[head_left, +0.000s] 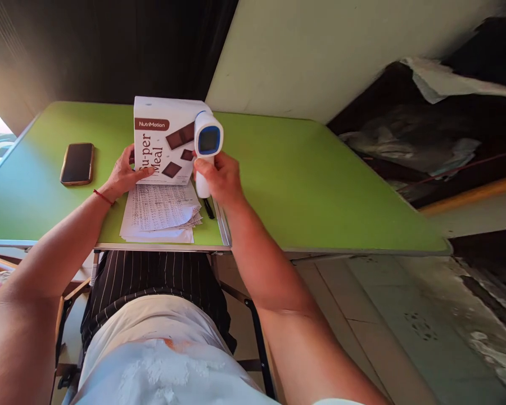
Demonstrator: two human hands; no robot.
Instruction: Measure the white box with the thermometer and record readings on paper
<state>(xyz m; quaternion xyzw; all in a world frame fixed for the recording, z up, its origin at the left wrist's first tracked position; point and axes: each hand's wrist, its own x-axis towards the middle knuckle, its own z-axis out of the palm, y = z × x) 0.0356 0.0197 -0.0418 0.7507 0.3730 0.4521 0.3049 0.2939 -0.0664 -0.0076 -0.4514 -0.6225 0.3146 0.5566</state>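
Observation:
My left hand (pixel 125 173) grips the lower left side of a white cardboard box (pixel 152 146) with brown print, its thumb across the front. In my right hand (pixel 224 177) is a white infrared thermometer (pixel 205 179), held by its handle. Its blue-rimmed screen faces me and looks dark. The thermometer's head overlaps the box's right edge; whether they touch, I cannot tell. Below the box lie several handwritten paper sheets (pixel 162 211), their upper part hidden behind it. A black pen (pixel 208 208) rests just right of the papers, partly covered by the thermometer's handle.
On the left of the green folding table (pixel 312 185) lies a phone (pixel 77 163), screen up. A metal seam (pixel 223 225) runs across the tabletop near the pen. Behind stand a dark panel and a pale wall (pixel 287 62). Dark shelving with plastic sheeting is at the right.

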